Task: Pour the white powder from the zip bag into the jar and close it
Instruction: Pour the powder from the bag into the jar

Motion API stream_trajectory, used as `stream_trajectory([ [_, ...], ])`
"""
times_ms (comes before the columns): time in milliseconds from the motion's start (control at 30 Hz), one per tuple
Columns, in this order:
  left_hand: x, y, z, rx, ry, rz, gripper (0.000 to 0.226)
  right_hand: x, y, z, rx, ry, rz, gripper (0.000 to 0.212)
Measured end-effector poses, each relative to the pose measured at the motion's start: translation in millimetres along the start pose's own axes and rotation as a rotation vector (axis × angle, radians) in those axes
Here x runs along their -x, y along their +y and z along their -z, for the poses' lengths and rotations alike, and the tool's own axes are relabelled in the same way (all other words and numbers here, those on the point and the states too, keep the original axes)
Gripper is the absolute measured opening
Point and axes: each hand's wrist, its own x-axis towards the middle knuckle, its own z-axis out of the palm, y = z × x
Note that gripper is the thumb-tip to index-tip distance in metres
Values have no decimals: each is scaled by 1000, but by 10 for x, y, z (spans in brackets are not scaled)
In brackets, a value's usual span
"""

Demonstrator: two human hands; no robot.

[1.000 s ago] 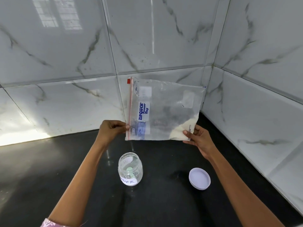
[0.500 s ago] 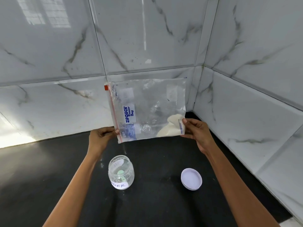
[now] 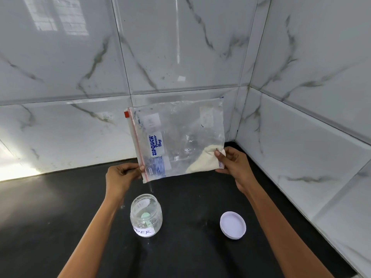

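A clear zip bag (image 3: 176, 139) with a red zip strip hangs on its side above the black counter. My left hand (image 3: 120, 176) pinches its lower zip corner, and my right hand (image 3: 233, 167) pinches the opposite lower corner, where the white powder (image 3: 202, 162) is heaped. A thin trickle of powder falls from the zip corner toward the open clear jar (image 3: 146, 215), which stands on the counter below my left hand and bears a white label. The jar's white lid (image 3: 232, 225) lies flat on the counter to its right.
The black counter (image 3: 60, 217) meets glossy marble-tile walls (image 3: 180, 57) behind and on the right, forming a corner behind the bag. Bright light falls on the wall at the far left.
My right hand has lifted its corner of the bag a little, tilting the bag toward the zip corner. A thin stream of powder now drops from that corner above the jar.
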Motion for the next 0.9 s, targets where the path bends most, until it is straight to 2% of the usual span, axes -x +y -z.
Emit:
stream_trajectory([
  [100, -2, 13, -13, -14, 11, -10, 13, -5, -50, -23, -30, -21, -65, 21],
  [267, 5, 10, -48, -44, 26, -30, 12, 5, -82, -28, -57, -77, -148, 23],
  [433, 37, 40, -51, -50, 54, -35, 12, 13, -93, -27, -100, -22, -109, 20],
  [567, 58, 44, -72, -58, 90, -54, 13, -14, -104, -12, -63, -41, -97, 23],
  [633, 48, 38, -81, -46, 92, -45, 12, -37, -121, 11, -50, -98, -120, 25],
  [767, 22, 13, -76, 3, 100, -30, 15, -18, -124, 109, -41, -276, -116, 43],
  [833, 10, -13, -63, 32, 103, -15, 18, 9, -113, 148, -30, -260, -79, 39],
  [900, 4, -33, -57, 64, 100, -4, 19, 36, -121, 128, -27, -171, -51, 35],
])
